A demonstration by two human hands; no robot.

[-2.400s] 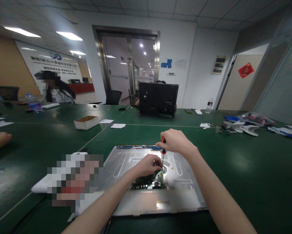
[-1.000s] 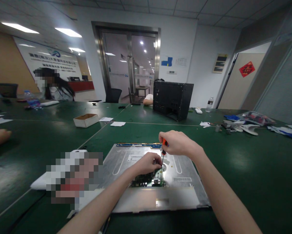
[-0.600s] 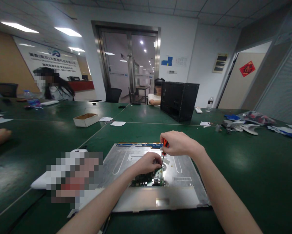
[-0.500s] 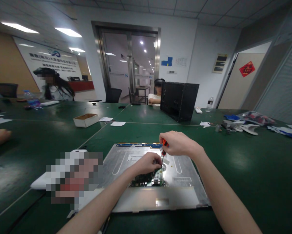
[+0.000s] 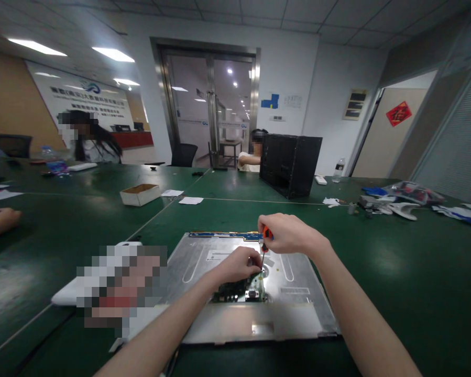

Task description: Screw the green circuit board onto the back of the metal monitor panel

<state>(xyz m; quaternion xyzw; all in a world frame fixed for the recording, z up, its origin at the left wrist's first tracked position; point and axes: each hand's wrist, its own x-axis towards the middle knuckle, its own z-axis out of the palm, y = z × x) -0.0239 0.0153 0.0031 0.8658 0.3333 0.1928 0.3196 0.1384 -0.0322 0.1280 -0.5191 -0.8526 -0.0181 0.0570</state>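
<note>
A flat metal display panel [image 5: 294,319] lies on the green table in front of me, a blue circuit strip [image 5: 223,236] along its far edge. On its middle sits a green circuit board [image 5: 235,291], partly hidden under my left hand. My right hand [image 5: 288,233] is closed around the red and black handle of a screwdriver [image 5: 265,242], which stands nearly upright. The shaft points down to the board's upper right corner. My left hand [image 5: 241,263] has its fingers pinched beside the screwdriver tip; what they hold, if anything, is hidden.
Left of the panel lies a white object [image 5: 68,287], partly pixelated. An open cardboard box [image 5: 140,195], a black computer case [image 5: 290,165] and a water bottle [image 5: 338,170] stand farther back. Bagged parts [image 5: 412,192] lie at right. Another person's hand [image 5: 1,222] shows at left.
The view has shifted very slightly. Both hands and the screwdriver keep almost the same place over the board.
</note>
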